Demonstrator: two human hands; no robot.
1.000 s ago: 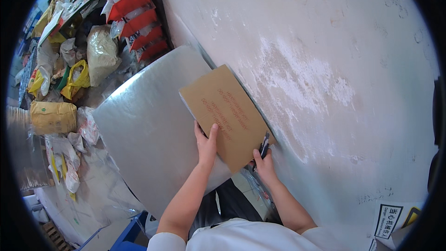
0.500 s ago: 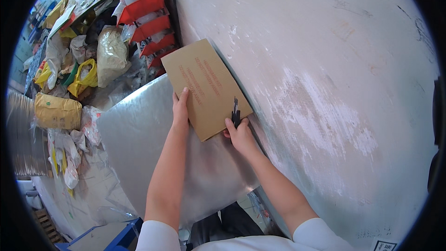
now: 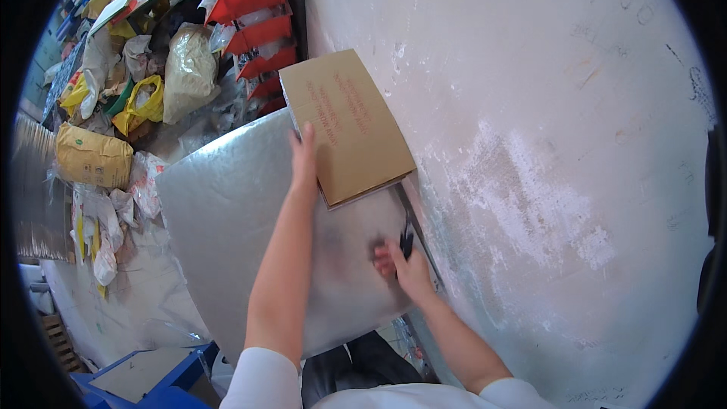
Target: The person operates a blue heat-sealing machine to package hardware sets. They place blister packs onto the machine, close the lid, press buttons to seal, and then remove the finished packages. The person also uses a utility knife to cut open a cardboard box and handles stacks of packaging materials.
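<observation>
Seen from the head camera, the left hand (image 3: 304, 157) lies flat and open, fingers stretched out, pressed on the near left edge of a brown cardboard piece (image 3: 347, 125). The cardboard reaches up and to the right from that hand and lies on a large silver sheet (image 3: 235, 235), with its far right side running along a pale, scuffed wall (image 3: 530, 144). Red print shows on the cardboard beside the fingertips.

The right hand (image 3: 400, 263) is lower and to the right of the left one, well apart from it, with its fingers curled shut around a dark knife (image 3: 407, 238). The tool sticks up out of the fist toward the lower right corner of the cardboard; whether its tip touches the sheet cannot be told. This hand rests against the silver sheet, just beside the line where the sheet meets the wall.

The silver sheet spreads out under both forearms and bends away to the left of the left arm. Beyond the left hand, farther up, stand red bins (image 3: 256, 30) stacked one over another next to the wall. To the left of the left arm, past the edge of the sheet, lie stuffed plastic bags, among them a yellow sack (image 3: 92, 156) and a clear bag of pale material (image 3: 189, 68). Below the left elbow, at the lower edge, a blue frame (image 3: 144, 379) shows.
</observation>
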